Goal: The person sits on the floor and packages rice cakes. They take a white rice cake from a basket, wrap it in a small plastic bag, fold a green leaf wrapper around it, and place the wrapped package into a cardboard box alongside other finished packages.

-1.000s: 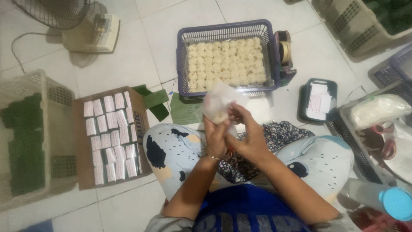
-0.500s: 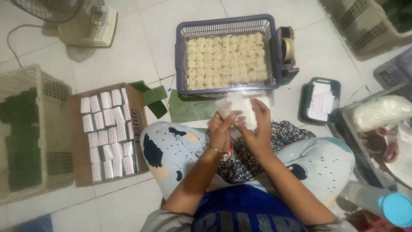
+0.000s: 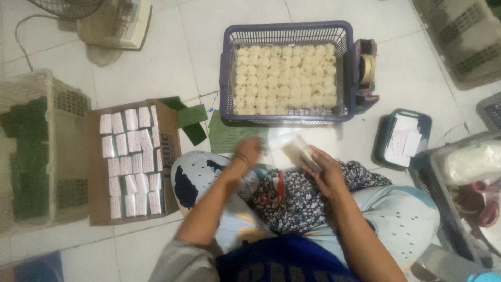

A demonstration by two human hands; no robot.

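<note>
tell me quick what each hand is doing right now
Left hand: blurred, over the green leaf sheet; whether it grips anything cannot be told.
Right hand: closed on a small white wrapped packet.

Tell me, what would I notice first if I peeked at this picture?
Probably the purple plastic basket at the top middle, packed with rows of pale round cakes. Next, the brown cardboard box on the left, lined with small white wrapped packets. In the middle, the right hand holds a small white packet over the lap, while the left hand looks blurred beside it.
</note>
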